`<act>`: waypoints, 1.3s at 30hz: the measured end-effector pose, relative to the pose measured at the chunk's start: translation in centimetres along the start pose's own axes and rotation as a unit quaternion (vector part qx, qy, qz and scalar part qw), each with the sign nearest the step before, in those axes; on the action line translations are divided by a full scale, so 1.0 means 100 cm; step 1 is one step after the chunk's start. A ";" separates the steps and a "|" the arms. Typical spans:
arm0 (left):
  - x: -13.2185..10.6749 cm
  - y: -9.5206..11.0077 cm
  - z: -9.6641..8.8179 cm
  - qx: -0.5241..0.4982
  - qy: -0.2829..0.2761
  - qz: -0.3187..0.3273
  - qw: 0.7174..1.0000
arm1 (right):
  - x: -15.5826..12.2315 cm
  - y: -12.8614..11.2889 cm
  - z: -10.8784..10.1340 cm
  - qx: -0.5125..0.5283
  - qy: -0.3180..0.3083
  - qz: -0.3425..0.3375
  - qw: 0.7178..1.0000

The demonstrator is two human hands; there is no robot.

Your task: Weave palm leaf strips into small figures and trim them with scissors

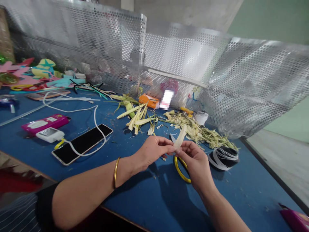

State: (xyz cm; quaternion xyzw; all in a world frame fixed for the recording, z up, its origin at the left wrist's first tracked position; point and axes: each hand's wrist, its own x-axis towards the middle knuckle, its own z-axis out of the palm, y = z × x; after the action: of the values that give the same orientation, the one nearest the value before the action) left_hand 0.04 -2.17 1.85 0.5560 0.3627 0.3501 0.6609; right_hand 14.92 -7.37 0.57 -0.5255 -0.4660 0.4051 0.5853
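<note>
Between both hands, a pale corn husk piece [181,137] points up and away from me. My left hand [154,149] pinches its lower end between thumb and fingers; a gold bangle circles that wrist. My right hand [194,161] grips the same end from the other side, its fingertips almost touching the left ones. Scissors with yellow handles [180,172] lie on the blue table [145,203] under my hands, partly hidden by them. Just beyond are long yellow-green husks [138,119] and a heap of shredded husk scraps [198,129].
A spool of white ribbon [223,158] stands right of my right hand. Leftward lie a black-screened phone [83,143], a white cable [95,116], a white device [50,134] and a magenta box [45,124]. An orange packet [148,101] sits near the perforated metal screen [176,54].
</note>
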 end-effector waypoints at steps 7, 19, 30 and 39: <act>0.001 0.001 0.001 -0.029 0.010 -0.048 0.998 | 0.000 0.000 0.003 0.016 0.001 -0.002 1.000; -0.001 0.000 0.002 0.000 0.012 -0.010 1.000 | 0.000 -0.003 0.000 -0.028 -0.015 -0.005 0.999; -0.002 0.002 0.000 -0.119 0.007 -0.098 0.988 | -0.007 0.001 -0.008 -0.447 0.030 -0.436 0.781; 0.000 0.000 -0.002 -0.203 -0.041 -0.186 0.961 | -0.010 -0.006 -0.008 -0.488 0.047 -0.500 0.714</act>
State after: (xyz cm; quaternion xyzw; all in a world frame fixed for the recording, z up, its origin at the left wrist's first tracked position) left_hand -0.15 -2.11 1.80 0.3469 0.3537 0.2647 0.8274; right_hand 15.41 -8.61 0.99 -0.4472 -0.7653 -0.2560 0.3857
